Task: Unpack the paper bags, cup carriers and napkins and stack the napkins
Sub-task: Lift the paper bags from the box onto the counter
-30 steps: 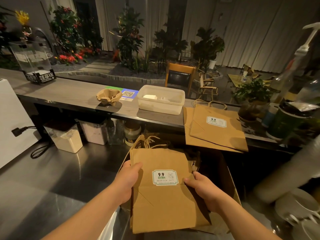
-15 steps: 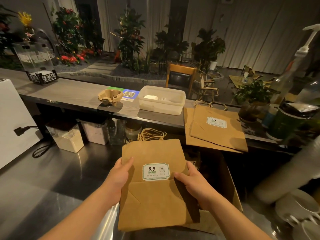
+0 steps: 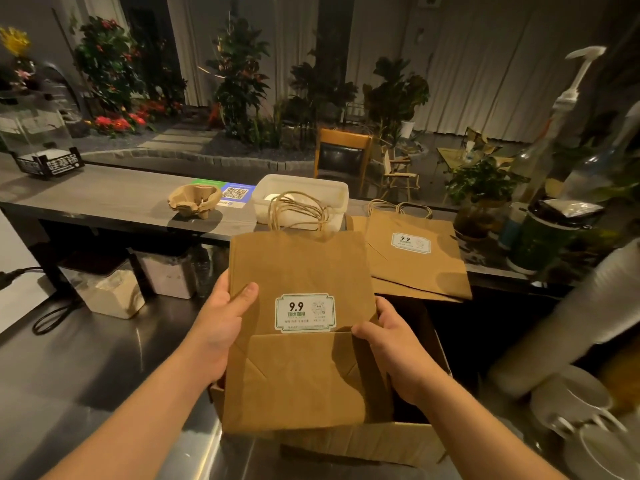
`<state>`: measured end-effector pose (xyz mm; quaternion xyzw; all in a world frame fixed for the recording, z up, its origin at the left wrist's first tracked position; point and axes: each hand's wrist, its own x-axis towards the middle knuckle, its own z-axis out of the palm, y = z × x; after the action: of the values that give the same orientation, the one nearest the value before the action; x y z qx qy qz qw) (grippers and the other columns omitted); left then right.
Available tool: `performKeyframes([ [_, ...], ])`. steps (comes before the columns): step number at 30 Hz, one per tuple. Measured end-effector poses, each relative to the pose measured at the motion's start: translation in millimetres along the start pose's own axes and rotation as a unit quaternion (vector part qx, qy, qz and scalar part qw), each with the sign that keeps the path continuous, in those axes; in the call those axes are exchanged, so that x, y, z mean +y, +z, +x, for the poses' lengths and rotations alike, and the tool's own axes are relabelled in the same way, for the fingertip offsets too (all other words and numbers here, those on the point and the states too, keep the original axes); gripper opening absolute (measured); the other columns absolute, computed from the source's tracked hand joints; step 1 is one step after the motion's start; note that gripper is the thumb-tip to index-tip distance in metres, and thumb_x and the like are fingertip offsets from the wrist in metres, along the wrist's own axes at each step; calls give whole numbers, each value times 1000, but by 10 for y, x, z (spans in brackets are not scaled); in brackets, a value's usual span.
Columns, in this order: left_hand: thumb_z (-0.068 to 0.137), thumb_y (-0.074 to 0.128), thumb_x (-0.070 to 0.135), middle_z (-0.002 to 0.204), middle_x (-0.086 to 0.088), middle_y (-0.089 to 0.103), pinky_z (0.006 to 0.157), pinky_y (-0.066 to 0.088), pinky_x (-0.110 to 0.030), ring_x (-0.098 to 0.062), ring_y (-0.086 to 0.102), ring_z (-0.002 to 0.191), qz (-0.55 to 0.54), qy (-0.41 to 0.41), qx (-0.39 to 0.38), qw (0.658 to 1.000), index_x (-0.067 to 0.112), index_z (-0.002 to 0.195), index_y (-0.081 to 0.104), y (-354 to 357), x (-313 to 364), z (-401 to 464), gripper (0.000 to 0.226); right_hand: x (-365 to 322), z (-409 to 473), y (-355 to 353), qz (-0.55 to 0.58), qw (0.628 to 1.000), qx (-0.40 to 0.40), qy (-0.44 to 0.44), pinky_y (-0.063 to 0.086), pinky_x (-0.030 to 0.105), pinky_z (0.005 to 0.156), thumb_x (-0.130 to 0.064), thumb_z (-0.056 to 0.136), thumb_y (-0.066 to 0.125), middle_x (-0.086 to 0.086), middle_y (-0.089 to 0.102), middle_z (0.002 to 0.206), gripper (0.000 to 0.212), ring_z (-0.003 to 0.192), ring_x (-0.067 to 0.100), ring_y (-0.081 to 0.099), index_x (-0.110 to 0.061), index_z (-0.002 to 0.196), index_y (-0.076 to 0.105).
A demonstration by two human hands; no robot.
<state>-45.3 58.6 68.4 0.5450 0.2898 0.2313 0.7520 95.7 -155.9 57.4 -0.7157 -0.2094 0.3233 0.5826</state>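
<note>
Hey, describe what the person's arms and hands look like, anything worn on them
Both forearms are bare as far as the frame shows: no sleeves in view. The left hand and right hand wear no gloves, and no rings, watch or bracelet are visible. Fingernails look short and unpainted, though the dim light limits detail.

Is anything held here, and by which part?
Yes: a flat stack of paper bags, left hand on its left edge, right hand on its right edge.
</note>
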Motion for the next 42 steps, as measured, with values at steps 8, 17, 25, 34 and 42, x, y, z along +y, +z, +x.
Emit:
performKeyframes([
  [8,105,55,34,127,12,68,85,52,-37,-14,65,114,100,20,-92,991,46,142,42,694,368,225,41,-325,-18,-624,45,993,108,-19,58,44,82,-14,95,67,-5,74,110,44,98,22,73,-50,116,51],
  [17,104,60,22,122,5,71,80,51,-34,-15,66,109,227,-20,-138,964,27,130,61,1514,441,783,26,-627,422,-1386,12,975,223,12,49,42,80,-20,96,63,-2,63,116,38,104,24,61,-32,130,51],
  [25,104,59,29,113,2,65,83,47,-39,-18,59,102,357,-7,-97,929,21,127,60,2113,411,1280,24,-583,979,-1848,-84,963,248,69,47,36,76,-28,98,61,2,57,123,53,97,19,57,-20,147,41],
  [34,103,58,27,106,-6,62,62,45,-28,-19,58,88,444,-33,-45,895,14,114,61,2370,171,1575,18,-434,1437,-2045,-182,936,262,149,54,35,79,-32,95,65,8,57,121,49,100,25,59,-16,138,50],
  [42,104,56,36,93,-2,57,67,45,-29,-16,52,81,438,-50,-43,897,22,87,50,2536,196,1544,23,-291,1677,-2111,-247,914,271,172,58,44,82,-45,83,68,8,58,116,43,95,28,61,-20,117,58],
])
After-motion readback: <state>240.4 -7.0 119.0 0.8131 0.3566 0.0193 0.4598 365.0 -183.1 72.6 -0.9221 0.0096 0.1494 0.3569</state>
